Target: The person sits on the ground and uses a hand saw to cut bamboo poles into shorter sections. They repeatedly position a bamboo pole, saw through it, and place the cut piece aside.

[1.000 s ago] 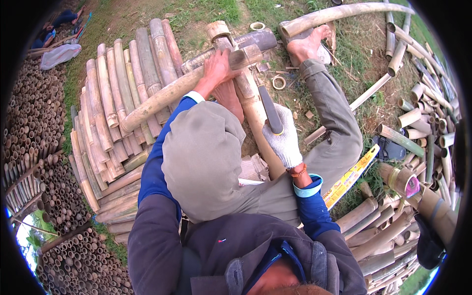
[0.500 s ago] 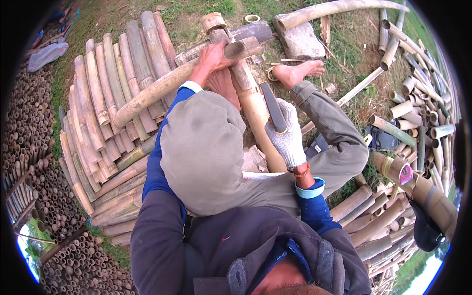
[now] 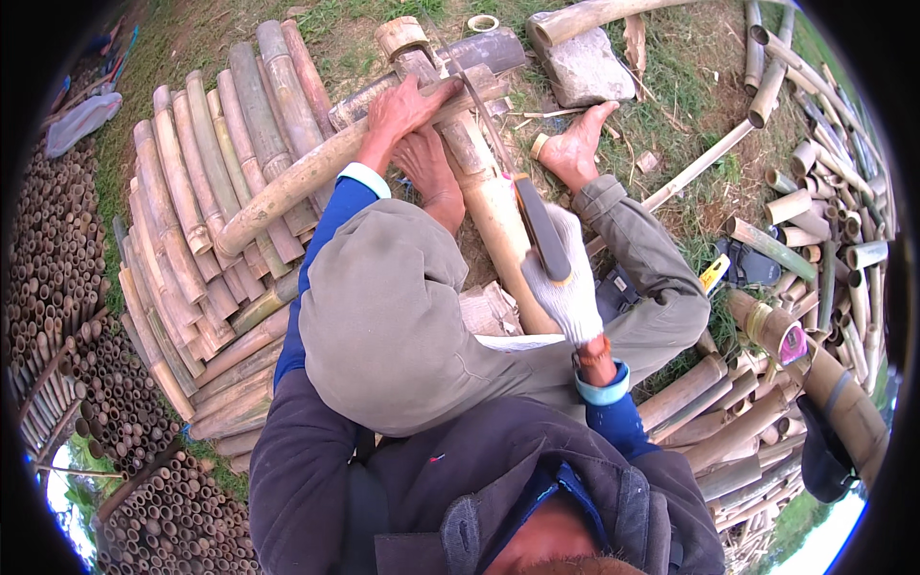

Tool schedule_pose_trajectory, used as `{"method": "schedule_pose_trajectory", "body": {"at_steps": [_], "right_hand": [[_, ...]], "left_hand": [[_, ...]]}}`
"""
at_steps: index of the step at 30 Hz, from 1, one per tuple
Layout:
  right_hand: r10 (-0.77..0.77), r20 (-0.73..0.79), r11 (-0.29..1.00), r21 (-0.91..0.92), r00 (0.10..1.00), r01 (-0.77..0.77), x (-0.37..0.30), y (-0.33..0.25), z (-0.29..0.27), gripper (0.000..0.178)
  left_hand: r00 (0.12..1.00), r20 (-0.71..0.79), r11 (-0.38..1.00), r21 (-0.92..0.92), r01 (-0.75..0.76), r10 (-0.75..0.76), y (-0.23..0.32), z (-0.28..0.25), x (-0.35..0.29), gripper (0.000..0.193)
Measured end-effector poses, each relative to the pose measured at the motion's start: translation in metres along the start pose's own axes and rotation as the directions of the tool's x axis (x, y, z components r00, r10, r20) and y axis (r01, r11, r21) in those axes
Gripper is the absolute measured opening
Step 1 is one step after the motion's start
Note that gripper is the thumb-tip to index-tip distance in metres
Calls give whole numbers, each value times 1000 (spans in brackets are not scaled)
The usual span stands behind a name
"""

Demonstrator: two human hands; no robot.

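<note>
My left hand (image 3: 401, 107) grips a bamboo pole (image 3: 305, 174) close to its far right end, fingers wrapped over the top. The pole slants across a thicker bamboo support (image 3: 498, 216). In a white knitted glove, my right hand (image 3: 567, 283) is closed round the dark handle of a handsaw (image 3: 542, 233). The saw's thin blade crosses the pole just right of my left hand's fingers; how deep it sits in the bamboo I cannot tell. One bare foot (image 3: 428, 172) stands right beneath the left hand, the other foot (image 3: 575, 149) beyond the support.
Rows of cut bamboo lengths (image 3: 273, 105) lie at the left, with stacked bamboo (image 3: 53, 230) beyond them. A grey stone (image 3: 583, 72) sits at the far side. More bamboo pieces (image 3: 815, 225) heap at the right, near a yellow-handled tool (image 3: 714, 273).
My right hand has drawn the saw slightly back toward me and to the right, and the blade now shows across the pole. The left hand keeps its hold.
</note>
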State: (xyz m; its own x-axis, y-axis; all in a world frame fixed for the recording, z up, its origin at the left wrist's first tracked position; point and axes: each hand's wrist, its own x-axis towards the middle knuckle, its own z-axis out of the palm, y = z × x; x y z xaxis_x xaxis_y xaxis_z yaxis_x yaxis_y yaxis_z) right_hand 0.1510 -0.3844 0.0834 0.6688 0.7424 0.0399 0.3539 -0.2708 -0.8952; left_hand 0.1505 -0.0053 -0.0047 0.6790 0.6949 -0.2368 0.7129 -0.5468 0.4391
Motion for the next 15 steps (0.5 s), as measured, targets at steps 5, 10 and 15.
{"method": "schedule_pose_trajectory", "body": {"at_steps": [5,10,15], "right_hand": [[-128,-132,976,159,983,149,111,22,49,53],[14,-48,995,101,999,-9,14,2,12,62],[-17,-32,993,-118,999,14,-45,11,-7,67]], "left_hand": [[988,97,990,54,-127,121,-2,-2,6,129],[981,148,984,100,-145,129,-11,-2,13,137],[985,138,962,237,-135,105,3,-2,-6,138]]}}
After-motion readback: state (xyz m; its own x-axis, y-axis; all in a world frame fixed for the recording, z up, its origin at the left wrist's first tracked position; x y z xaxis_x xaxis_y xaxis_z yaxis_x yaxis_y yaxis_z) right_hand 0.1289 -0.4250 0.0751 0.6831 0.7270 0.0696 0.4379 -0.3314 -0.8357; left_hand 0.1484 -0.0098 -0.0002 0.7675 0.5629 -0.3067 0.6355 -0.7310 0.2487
